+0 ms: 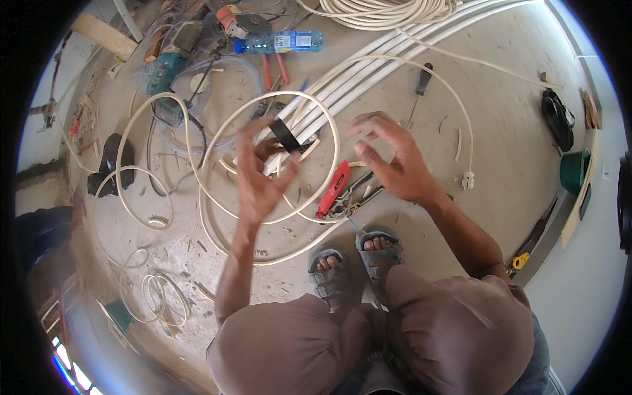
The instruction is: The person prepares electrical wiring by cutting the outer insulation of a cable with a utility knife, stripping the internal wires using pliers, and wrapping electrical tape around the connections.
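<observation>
Left hand (259, 176) holding black tape roll (286, 136), right hand (397, 166) apart, half-uncurled, floor (510, 115) reaching wall (563, 309)

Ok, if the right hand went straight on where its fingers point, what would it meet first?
The right hand would head left, probably meeting the thin cream cable loop first. Depth is unclear: if that lies lower, the black ring-shaped roll at the left hand could come first.

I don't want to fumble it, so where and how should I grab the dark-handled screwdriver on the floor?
I'd take the screwdriver by its thick handle, at the far end, from above with the right hand: the thin shaft points toward you, and a cream cable passes close by the handle.
</observation>
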Motion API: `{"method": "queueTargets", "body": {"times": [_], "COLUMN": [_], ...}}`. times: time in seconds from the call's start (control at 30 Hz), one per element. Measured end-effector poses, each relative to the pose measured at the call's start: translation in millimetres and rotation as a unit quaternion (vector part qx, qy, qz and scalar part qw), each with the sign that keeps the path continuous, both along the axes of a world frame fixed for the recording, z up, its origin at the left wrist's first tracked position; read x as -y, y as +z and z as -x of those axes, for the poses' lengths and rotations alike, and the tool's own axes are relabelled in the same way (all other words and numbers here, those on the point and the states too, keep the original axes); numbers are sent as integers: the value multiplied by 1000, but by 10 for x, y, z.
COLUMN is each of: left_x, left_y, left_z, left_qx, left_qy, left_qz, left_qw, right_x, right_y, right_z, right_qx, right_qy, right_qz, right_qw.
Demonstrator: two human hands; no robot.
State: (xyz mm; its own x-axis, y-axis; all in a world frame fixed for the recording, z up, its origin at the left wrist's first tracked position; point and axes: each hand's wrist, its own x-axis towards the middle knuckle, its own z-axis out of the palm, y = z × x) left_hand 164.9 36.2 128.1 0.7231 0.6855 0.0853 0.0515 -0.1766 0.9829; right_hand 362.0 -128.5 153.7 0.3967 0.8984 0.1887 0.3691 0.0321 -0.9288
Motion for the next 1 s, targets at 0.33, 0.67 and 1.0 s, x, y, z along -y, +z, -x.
{"method": "queueTargets", "body": {"times": [0.33,0.67,1.0], "left_x": [572,682,668], "left_y": [315,514,518], "left_z": [239,458,659], "left_qx": [44,-19,-43], "left_qy": [-12,-78,-128], "left_qz": [-100,91,110], "left_qw": [994,993,985], "right_x": [40,150,121], "right_y": [262,539,512], "right_z": [506,436,518], "right_qx": [-65,212,221], "right_qy": [108,140,194], "right_qz": [0,-41,-28], "right_qw": [992,966,955]}}
